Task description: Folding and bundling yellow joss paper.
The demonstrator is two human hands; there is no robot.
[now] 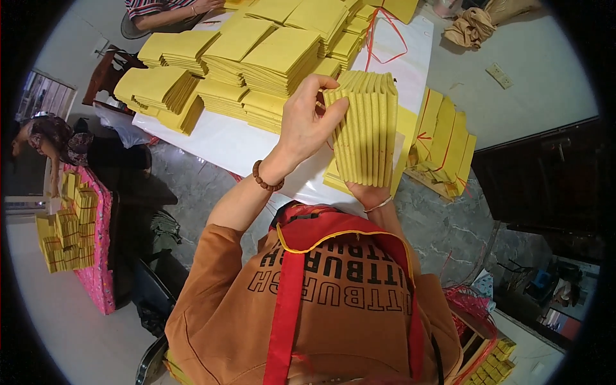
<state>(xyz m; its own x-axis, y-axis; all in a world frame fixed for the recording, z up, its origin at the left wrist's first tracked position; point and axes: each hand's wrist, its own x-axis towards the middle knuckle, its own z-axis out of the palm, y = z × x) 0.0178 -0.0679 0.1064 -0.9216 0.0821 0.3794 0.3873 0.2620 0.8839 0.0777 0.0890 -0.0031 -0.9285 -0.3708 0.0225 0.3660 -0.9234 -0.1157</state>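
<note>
Above the near edge of the white table [192,146], both my hands hold a bundle of folded yellow paper [364,138], its rounded folds lined up side by side toward me. My left hand [308,119], with a wooden bead bracelet at the wrist, pinches the bundle's upper left edge between thumb and fingers. From below, my right hand [370,194] grips the bottom end; most of its fingers are hidden behind the paper. Under the bundle, more yellow sheets lie on the table's near right part.
Stacks of folded yellow paper [276,58] cover the table's far side, with red string [385,61] beside them. Tied yellow bundles [443,144] stand right of the table. A person's arm [167,18] rests at the far left. Another person [58,138] bends over a pink-covered table [96,256].
</note>
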